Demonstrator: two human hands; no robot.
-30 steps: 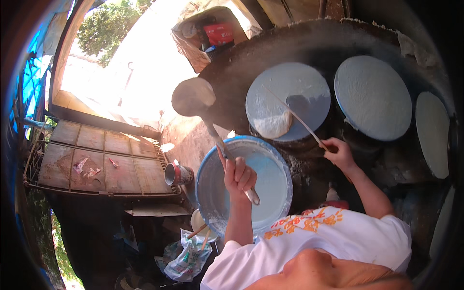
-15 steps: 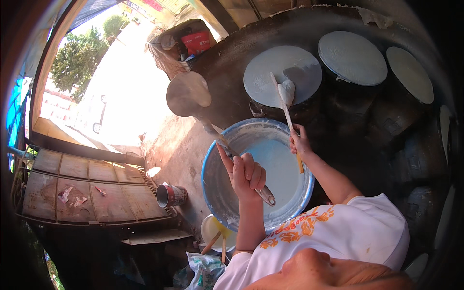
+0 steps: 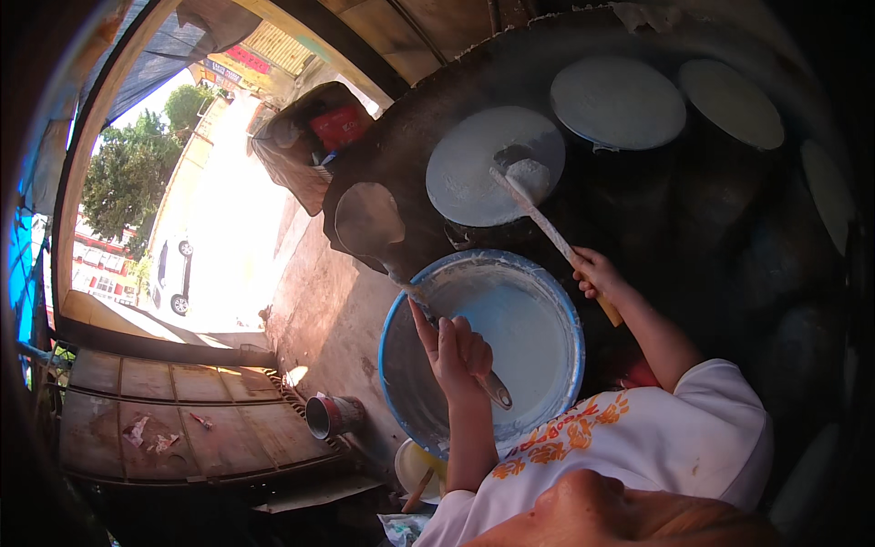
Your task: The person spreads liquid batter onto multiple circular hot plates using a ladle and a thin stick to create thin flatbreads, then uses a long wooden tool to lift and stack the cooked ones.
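The right hand [image 3: 597,273] grips a wooden spreader [image 3: 538,219] on the half-covered nearest round [image 3: 495,164]; the left hand [image 3: 456,351] closes around a ladle [image 3: 369,219] above the batter basin [image 3: 392,365] (two farther rounds look coated already).

- We see two more pale round discs [image 3: 618,102] and [image 3: 732,102] on the dark cooking surface, side by side at the far edge.
- We see a small metal can [image 3: 330,416] on the ground, lying on its side near a rusty grate [image 3: 164,428].
- We see an open box with a red packet [image 3: 339,126] beyond the cooking surface.
- We see a white car [image 3: 173,284] and a green tree [image 3: 118,182] out in the bright street.
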